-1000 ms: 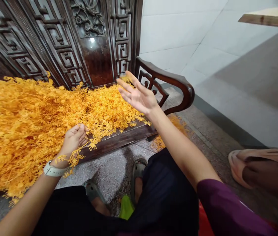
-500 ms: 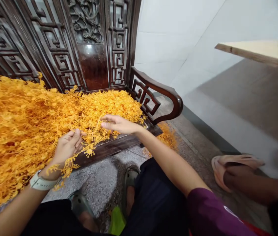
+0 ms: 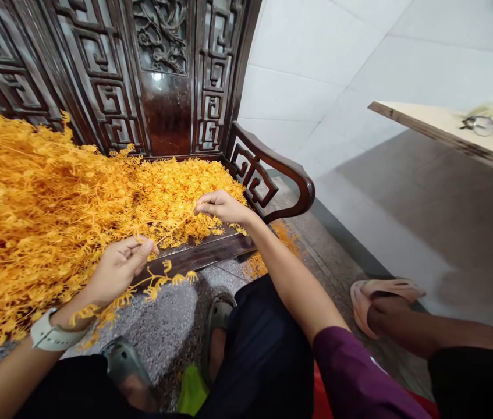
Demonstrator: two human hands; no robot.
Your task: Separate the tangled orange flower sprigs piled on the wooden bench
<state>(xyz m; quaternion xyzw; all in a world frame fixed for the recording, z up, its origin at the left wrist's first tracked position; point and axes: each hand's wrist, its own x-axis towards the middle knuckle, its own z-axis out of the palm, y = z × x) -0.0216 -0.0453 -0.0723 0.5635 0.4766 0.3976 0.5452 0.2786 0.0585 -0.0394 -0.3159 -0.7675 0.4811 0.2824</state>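
My left hand (image 3: 126,262), a pale watch on its wrist, pinches a thin yellow artificial flower sprig (image 3: 159,280). The sprig's branching blooms hang below that hand, over the bench's front edge. My right hand (image 3: 222,206) is closed, thumb against fingers, at the far end of a thin yellow stem that runs from the left fingertips. Behind both hands, a large heap of yellow artificial flower sprigs (image 3: 49,203) covers the bench seat. A lower spread of loose yellow blooms (image 3: 180,180) lies toward the armrest, just beyond the right hand.
The dark carved wooden bench (image 3: 170,116) has a curved armrest (image 3: 302,189) at its right end. Yellow pieces (image 3: 287,238) lie on the floor beside it. A wooden board (image 3: 438,125) holding eyeglasses (image 3: 486,126) juts in at right. Another person's sandalled foot (image 3: 381,305) is below.
My right hand has moved right and its fingers have closed on the stem, which now stretches between both hands. My left hand sits slightly lower, and the view has shifted.
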